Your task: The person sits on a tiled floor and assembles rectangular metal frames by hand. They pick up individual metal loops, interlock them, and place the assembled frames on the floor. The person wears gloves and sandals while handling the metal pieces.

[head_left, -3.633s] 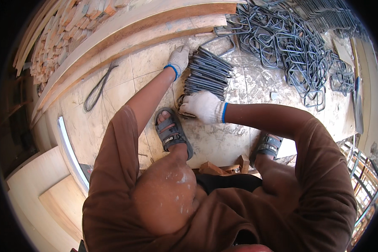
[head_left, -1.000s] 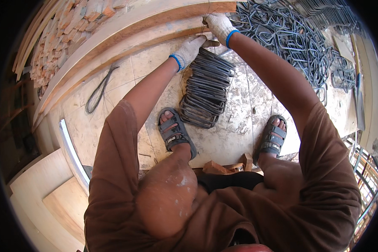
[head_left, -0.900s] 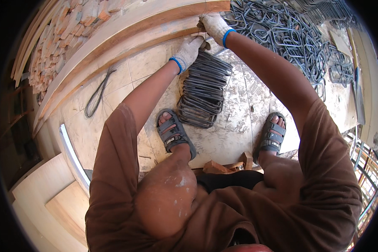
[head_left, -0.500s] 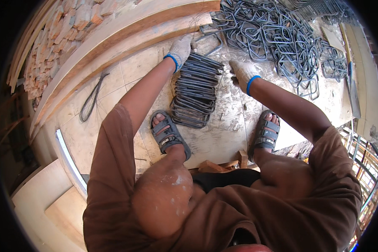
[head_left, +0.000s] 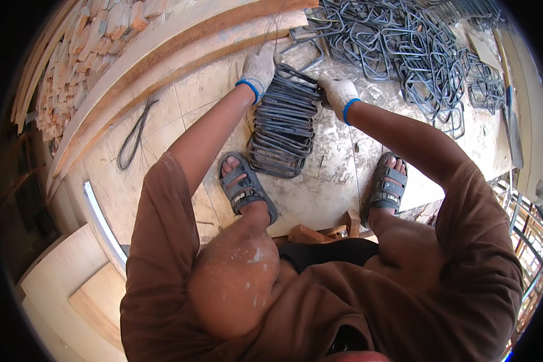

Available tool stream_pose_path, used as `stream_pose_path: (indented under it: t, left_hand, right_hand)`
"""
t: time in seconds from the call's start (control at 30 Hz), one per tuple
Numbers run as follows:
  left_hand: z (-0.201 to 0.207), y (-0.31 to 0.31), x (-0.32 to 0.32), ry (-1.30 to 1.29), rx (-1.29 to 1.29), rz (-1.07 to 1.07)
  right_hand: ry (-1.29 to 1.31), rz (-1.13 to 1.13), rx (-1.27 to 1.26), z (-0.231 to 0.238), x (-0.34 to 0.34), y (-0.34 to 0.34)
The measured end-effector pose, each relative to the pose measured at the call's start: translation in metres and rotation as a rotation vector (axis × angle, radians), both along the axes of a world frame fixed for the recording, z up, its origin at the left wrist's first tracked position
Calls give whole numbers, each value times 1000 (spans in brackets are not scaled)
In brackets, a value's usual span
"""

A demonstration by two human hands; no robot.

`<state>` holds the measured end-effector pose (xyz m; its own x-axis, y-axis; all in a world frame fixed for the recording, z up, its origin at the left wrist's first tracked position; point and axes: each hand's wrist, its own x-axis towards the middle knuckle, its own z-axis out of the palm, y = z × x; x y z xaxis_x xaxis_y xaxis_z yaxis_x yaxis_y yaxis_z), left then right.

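Note:
A row of dark steel rebar stirrups, bent into rectangular loops, leans together on the floor between my feet. At the row's far left corner is my left hand in a pale knit glove with a blue cuff. Its fingers are closed, and thin wires stick up from it. My right hand, gloved the same way, is closed on the far right end of the stirrups; its fingertips are partly hidden.
A large tangled heap of stirrups lies at the far right. Long timber beams curve across the far left, with stacked bricks behind. A bundle of thin wire lies left on the floor. My sandalled feet flank the row.
My right hand has moved left, from beside the stirrups onto their far right end, and its fingers have closed there. My left hand stays at the far left corner.

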<state>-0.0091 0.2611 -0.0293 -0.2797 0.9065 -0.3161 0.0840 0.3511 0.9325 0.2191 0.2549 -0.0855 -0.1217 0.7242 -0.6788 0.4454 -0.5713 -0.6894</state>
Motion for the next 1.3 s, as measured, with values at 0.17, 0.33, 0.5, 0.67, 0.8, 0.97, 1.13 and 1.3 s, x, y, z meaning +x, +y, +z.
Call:
stream_pose_path:
  t: [0.17,0.33,0.5,0.67,0.8,0.97,1.13,1.3]
  left_hand:
    - [32,-21,17,-220,24,207]
    - [41,-72,-10,-252,161,64]
    - [65,-95,-5,-248,143,121]
    - [45,-53,-25,-310,101,-29]
    - [40,-19,-28,-163,-113,-109]
    - [25,-8,-14,-185,-113,-96]
    - [6,-16,-27,-20,-18,-143]
    - [-15,-10,-33,223,-18,-359]
  right_hand:
    - [232,-223,-35,50,15,-27]
    - [79,194,76,113,23,-61]
    - [43,205,120,113,36,-53]
    - [74,164,127,62,36,-11]
    - [7,52,106,28,34,7]
    - [-590,3,523,53,15,-2]
    - [-423,723,923,119,-5,-42]
    - [-441,761,726,112,-26,-34]
